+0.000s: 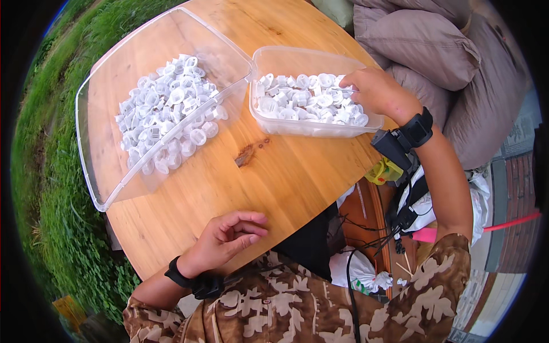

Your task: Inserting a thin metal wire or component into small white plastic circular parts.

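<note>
On the bench [291, 171], the right hand [380, 93] is dipping, half closed, into a tub [320, 129] of white pieces [297, 98], its hold unclear; the left hand [223, 240] is curling loosely, empty.

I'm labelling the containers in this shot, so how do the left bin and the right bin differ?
Size: the left bin looks larger than the right bin.
Contents: white pieces form a mound in the left bin but a flatter spread in the right bin.
Contact: the right hand reaches into the right bin; no hand is in the left bin.
Shared: both are see-through and on the table.
</note>
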Tool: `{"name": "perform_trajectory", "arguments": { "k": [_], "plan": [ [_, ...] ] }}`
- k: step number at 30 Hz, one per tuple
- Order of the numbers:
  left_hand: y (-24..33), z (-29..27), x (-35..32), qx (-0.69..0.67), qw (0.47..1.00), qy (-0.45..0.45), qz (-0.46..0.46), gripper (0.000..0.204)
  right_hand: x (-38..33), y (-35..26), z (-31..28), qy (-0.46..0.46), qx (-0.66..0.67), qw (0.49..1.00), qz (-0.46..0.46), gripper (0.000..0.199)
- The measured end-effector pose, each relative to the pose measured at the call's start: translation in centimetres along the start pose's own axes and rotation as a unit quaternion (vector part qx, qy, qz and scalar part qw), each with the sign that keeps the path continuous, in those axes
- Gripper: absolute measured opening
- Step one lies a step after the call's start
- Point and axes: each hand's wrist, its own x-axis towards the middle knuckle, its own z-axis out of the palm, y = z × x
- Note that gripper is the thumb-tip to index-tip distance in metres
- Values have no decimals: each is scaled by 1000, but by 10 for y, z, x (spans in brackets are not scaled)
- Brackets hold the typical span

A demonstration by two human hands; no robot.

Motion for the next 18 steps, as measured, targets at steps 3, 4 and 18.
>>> {"name": "perform_trajectory", "arguments": {
  "k": [3, 4, 18],
  "plan": [
    [3, 0, 2, -5, 1000, -2, -9, 36, 8, 17, 21, 55, -60, 997, -10, 34],
    [3, 0, 3, -6, 1000, -3, -14, 35, 12, 15, 21, 46, -49, 998, 3, 34],
    [4, 0, 4, -3, 1000, -6, -8, 34, 25, 6, 19, -37, 114, 993, -7, 29]
  ]
}}
